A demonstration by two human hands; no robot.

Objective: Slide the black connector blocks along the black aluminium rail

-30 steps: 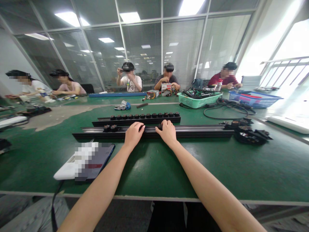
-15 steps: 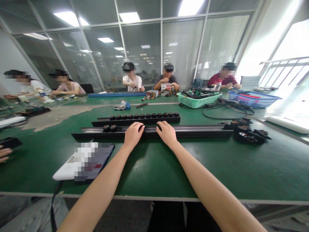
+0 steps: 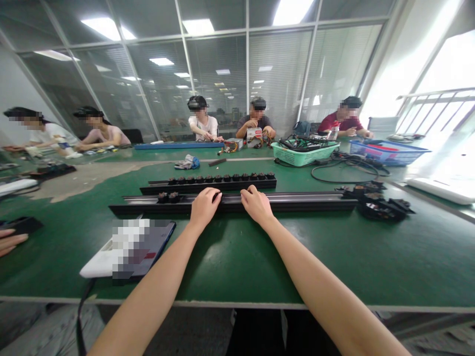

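A long black rail (image 3: 304, 203) with a silvery channel lies across the green table in front of me. My left hand (image 3: 205, 205) is curled over its middle, and a dark bit shows between thumb and fingers. To the right of it, my right hand (image 3: 256, 201) grips the same rail with bent fingers; the fingertips are partly hidden. Two small black parts (image 3: 168, 197) sit in the channel left of my hands. Behind it lies a shorter black rail (image 3: 208, 186) carrying a row of several similar parts.
Loose black parts (image 3: 384, 205) are heaped at the rail's right end. A white device and a dark phone-like slab (image 3: 163, 242) lie at front left. Farther back are a green basket (image 3: 306, 155), a blue basket (image 3: 389, 153), cables and gloves (image 3: 187, 162). Another person's hand (image 3: 11, 242) is at far left.
My hands keep their place on the rail. At far left, the other person's hand and a black piece have moved slightly to the right.
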